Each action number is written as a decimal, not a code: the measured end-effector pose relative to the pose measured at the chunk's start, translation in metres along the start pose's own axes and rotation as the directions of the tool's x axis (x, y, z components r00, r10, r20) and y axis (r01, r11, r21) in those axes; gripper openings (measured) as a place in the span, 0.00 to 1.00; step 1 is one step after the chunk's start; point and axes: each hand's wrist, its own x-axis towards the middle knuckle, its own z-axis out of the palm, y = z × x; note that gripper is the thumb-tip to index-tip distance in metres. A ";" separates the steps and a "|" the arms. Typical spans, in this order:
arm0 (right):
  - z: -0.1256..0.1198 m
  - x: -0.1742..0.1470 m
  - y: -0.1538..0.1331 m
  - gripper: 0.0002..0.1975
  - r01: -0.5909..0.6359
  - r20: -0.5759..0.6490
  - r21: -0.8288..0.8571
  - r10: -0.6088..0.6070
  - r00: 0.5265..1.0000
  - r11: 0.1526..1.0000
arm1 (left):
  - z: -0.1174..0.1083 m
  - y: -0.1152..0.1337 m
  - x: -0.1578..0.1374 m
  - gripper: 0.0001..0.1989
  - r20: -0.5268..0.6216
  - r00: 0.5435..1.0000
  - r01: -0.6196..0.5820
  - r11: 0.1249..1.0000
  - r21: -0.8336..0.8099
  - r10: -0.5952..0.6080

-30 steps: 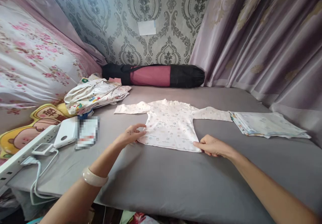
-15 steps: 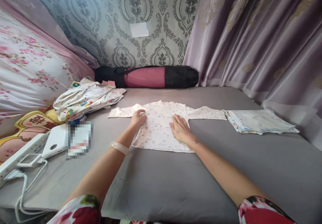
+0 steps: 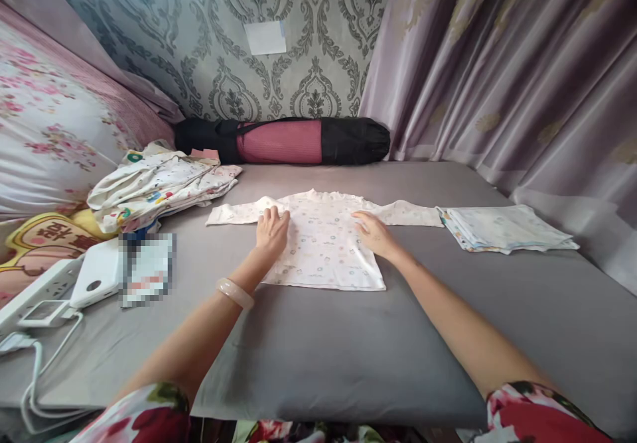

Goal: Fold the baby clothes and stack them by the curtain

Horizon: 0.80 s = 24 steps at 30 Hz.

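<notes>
A small white long-sleeved shirt (image 3: 323,244) with a faint print lies flat in front of me, both sleeves stretched out sideways. My left hand (image 3: 273,232) rests at its left side below the sleeve, fingers bent and slightly apart, tips down on the fabric. On the opposite side edge, my right hand (image 3: 377,234) touches the shirt just under the right sleeve, thumb and fingers a little apart. Neither hand visibly grips the cloth. The right sleeve's cuff meets a stack of folded clothes (image 3: 510,227).
A heap of printed clothes (image 3: 164,188) lies at the left on the grey sheet (image 3: 318,357). Nearby are a power strip (image 3: 50,284), a white device (image 3: 98,274) and a blurred packet (image 3: 149,267). A black and pink rolled bag (image 3: 281,141) lies along the wall.
My right hand has slid off the shirt's middle toward its right edge, its fingers drawing in. My left hand's fingers have bent down onto the cloth. The view has shifted slightly.
</notes>
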 end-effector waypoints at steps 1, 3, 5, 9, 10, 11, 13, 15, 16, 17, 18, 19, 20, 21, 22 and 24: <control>-0.008 0.000 0.011 0.19 -0.003 -0.040 -0.037 0.002 0.999 0.999 | -0.004 0.008 -0.001 0.19 -0.014 0.999 -0.050 0.997 -0.051 0.050; -0.022 -0.001 0.029 0.17 0.003 -0.029 -0.117 -0.007 1.000 0.993 | -0.009 0.030 -0.003 0.17 -0.001 0.980 -0.192 0.958 -0.213 0.197; -0.030 -0.003 0.039 0.17 0.039 0.027 -0.175 -0.034 0.999 0.984 | -0.010 0.057 -0.009 0.14 0.014 0.916 -0.369 0.857 -0.360 0.401; -0.033 -0.004 0.037 0.13 0.113 0.073 -0.271 -0.097 0.993 0.956 | 0.002 0.110 -0.023 0.13 -0.051 0.835 -0.508 0.732 -0.454 0.548; -0.033 -0.003 0.035 0.12 0.138 0.083 -0.301 -0.118 0.990 0.944 | 0.006 0.119 -0.027 0.14 -0.057 0.835 -0.509 0.729 -0.458 0.547; -0.033 -0.003 0.032 0.11 0.164 0.099 -0.329 -0.138 0.985 0.930 | 0.010 0.126 -0.030 0.16 -0.061 0.838 -0.506 0.731 -0.457 0.542; -0.033 -0.001 0.028 0.13 0.213 0.144 -0.379 -0.170 0.975 0.901 | 0.015 0.134 -0.036 0.19 -0.062 0.846 -0.499 0.745 -0.442 0.530; -0.034 0.000 0.027 0.14 0.256 0.190 -0.412 -0.192 0.963 0.874 | 0.019 0.137 -0.041 0.23 -0.053 0.853 -0.490 0.762 -0.423 0.519; -0.035 0.001 0.026 0.15 0.277 0.214 -0.421 -0.201 0.956 0.864 | 0.021 0.137 -0.044 0.25 -0.045 0.856 -0.486 0.769 -0.415 0.516; -0.037 0.002 0.026 0.16 0.297 0.238 -0.426 -0.211 0.948 0.855 | 0.022 0.136 -0.045 0.28 -0.037 0.856 -0.483 0.774 -0.408 0.515; -0.038 0.003 0.026 0.16 0.314 0.260 -0.427 -0.217 0.941 0.848 | 0.024 0.136 -0.047 0.30 -0.034 0.856 -0.485 0.777 -0.402 0.516; -0.040 0.004 0.026 0.16 0.326 0.279 -0.429 -0.219 0.935 0.842 | 0.026 0.136 -0.048 0.33 -0.036 0.854 -0.489 0.778 -0.394 0.518; -0.042 0.006 0.025 0.16 0.332 0.295 -0.434 -0.216 0.931 0.838 | 0.027 0.136 -0.048 0.35 -0.041 0.854 -0.493 0.779 -0.387 0.519; -0.043 0.008 0.024 0.16 0.330 0.305 -0.444 -0.206 0.930 0.833 | 0.028 0.136 -0.049 0.36 -0.045 0.853 -0.496 0.780 -0.381 0.520; -0.044 0.010 0.021 0.16 0.317 0.309 -0.459 -0.185 0.933 0.830 | 0.029 0.136 -0.049 0.36 -0.047 0.852 -0.498 0.781 -0.378 0.521; -0.043 0.015 0.012 0.16 0.256 0.291 -0.503 -0.117 0.950 0.825 | 0.029 0.136 -0.049 0.36 -0.039 0.852 -0.496 0.780 -0.383 0.522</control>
